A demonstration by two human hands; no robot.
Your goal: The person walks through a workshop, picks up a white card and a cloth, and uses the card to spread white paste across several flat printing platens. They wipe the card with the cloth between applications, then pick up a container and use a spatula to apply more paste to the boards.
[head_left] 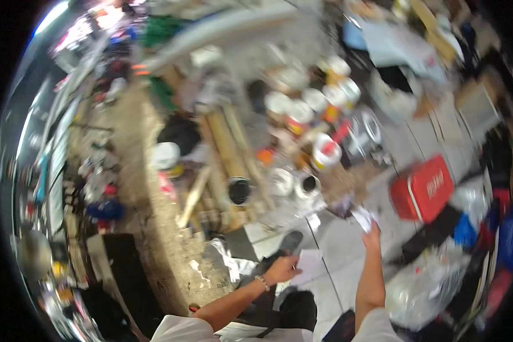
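Observation:
My right hand (372, 235) reaches forward, its fingers closed on a crumpled white piece (363, 218) that looks like paper or thin cloth. Past that piece lies a brown, dusty patch of material (342, 185) on the tiled floor. My left hand (281, 269), with a bracelet at the wrist, is low in front of me, over my leg and shoe (291, 242). Its fingers reach the left edge of a pale white sheet (309, 265). Motion blur hides whether they grip that sheet or only pass over it.
Several paint tubs and cans (326, 153) crowd the floor ahead, beside long wooden boards (225, 142). A red box (422, 188) stands at the right, with a clear plastic bag (430, 282) nearer me. Left runs a dusty ledge (134, 142). A dark-topped block (121, 279) lies near it.

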